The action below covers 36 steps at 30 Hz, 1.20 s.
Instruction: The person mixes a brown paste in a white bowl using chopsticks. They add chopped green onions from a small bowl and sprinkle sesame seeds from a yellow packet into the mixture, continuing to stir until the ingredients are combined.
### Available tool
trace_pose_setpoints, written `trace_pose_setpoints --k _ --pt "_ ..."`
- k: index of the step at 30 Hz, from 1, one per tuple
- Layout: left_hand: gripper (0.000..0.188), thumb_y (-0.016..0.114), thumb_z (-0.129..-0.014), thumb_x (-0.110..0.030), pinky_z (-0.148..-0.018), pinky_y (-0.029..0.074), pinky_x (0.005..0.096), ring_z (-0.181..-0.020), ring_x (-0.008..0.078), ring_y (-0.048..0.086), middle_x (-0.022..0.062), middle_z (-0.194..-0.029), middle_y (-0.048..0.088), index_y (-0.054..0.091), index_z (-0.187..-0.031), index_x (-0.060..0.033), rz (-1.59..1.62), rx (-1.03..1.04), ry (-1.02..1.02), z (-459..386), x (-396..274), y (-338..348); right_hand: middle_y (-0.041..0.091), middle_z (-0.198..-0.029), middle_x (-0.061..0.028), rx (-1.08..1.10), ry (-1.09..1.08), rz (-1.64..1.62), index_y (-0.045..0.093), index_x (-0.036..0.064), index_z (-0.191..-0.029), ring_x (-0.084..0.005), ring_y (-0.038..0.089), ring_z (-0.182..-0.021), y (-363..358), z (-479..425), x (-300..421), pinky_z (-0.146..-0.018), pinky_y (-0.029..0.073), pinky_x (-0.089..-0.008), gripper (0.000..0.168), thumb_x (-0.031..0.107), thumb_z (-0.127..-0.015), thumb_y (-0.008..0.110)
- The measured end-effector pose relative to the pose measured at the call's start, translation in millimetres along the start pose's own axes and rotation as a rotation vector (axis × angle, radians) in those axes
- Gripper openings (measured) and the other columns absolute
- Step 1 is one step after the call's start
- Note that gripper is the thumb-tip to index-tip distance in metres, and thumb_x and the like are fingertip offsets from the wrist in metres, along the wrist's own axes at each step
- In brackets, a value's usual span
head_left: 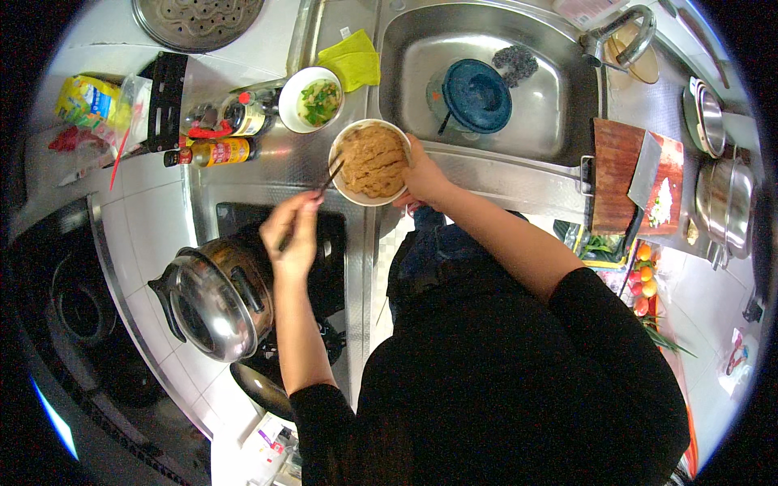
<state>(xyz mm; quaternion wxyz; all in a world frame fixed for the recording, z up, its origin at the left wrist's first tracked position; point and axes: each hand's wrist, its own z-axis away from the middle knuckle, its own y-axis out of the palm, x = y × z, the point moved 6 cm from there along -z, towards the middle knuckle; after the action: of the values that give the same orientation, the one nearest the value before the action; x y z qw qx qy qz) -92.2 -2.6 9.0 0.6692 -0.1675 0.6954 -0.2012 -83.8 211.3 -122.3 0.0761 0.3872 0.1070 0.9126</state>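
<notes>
My left hand (293,228) grips a pair of dark chopsticks (330,175), their tips at the left edge of a white bowl (336,188). A thick, light-brown minced mixture (372,159) fills this bowl. On the bowl's right side, my right hand (423,173) holds the rim and wall; some of its fingers are hidden beneath. Just up and left stands another white bowl (284,112) with broth and chopped greens (319,102). A yellow-green cloth (352,61) lies beside that bowl.
The steel sink (419,42) holds a dark blue lid-like item (477,96) and a scouring pad (515,65). A cleaver (645,167) rests on a wooden cutting board (614,176) at right. Bottles (225,152) stand left; a lidded steel pot (213,304) sits below them.
</notes>
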Motion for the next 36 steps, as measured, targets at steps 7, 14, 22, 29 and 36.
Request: trace_pose_setpoints --k 7,14,22,29,36 --pt "0.031 0.066 -0.068 -0.003 -0.075 0.053 0.0350 -0.096 0.0283 0.060 0.0117 -0.103 0.062 0.065 -0.098 -0.0064 -0.554 0.299 0.603 53 1 81 0.049 -0.118 -0.0260 -0.091 -0.067 0.114 0.007 0.020 -0.142 -0.0304 0.065 -0.060 0 -6 -7 -0.039 0.054 -0.0320 0.072 -0.007 -0.081 0.033" --pt "0.028 0.067 -0.070 -0.008 -0.078 0.052 0.0364 -0.094 0.0304 0.061 0.0125 -0.102 0.064 0.065 -0.098 -0.0066 -0.586 0.426 0.559 70 -15 68 0.041 -0.129 -0.0255 -0.066 -0.019 0.065 0.010 0.011 -0.141 -0.0436 0.059 -0.094 1 0 1 -0.048 0.058 -0.0427 0.071 -0.008 -0.079 0.041" --pt "0.017 0.059 -0.082 -0.017 -0.072 0.050 0.0385 -0.087 0.0304 0.057 0.0130 -0.092 0.058 0.066 -0.089 -0.0043 -0.378 0.359 0.508 69 -52 21 0.037 -0.131 -0.0216 -0.045 -0.107 0.019 0.008 0.019 -0.142 -0.0397 0.062 -0.087 3 -5 -3 -0.052 0.059 -0.0380 0.072 -0.011 -0.081 0.033" --pt "0.048 0.041 -0.096 -0.034 -0.058 0.041 0.0353 -0.056 0.0196 0.043 0.0065 -0.059 0.043 0.037 -0.059 -0.0044 0.723 0.182 0.229 18 -28 50 0.040 -0.131 -0.0218 -0.021 -0.115 -0.027 0.012 0.017 -0.140 -0.0439 0.058 -0.095 2 -11 -6 -0.049 0.059 -0.0438 0.071 -0.010 -0.080 0.039" --pt "0.048 0.043 -0.095 -0.043 -0.047 0.022 0.0271 -0.047 0.0113 0.024 -0.0030 -0.051 0.026 0.031 -0.058 -0.0146 0.883 -0.300 -0.035 -75 15 72 0.037 -0.132 -0.0218 -0.086 -0.003 -0.045 0.008 0.022 -0.142 -0.0427 0.058 -0.096 2 -7 -9 -0.052 0.059 -0.0428 0.076 -0.012 -0.080 0.036"
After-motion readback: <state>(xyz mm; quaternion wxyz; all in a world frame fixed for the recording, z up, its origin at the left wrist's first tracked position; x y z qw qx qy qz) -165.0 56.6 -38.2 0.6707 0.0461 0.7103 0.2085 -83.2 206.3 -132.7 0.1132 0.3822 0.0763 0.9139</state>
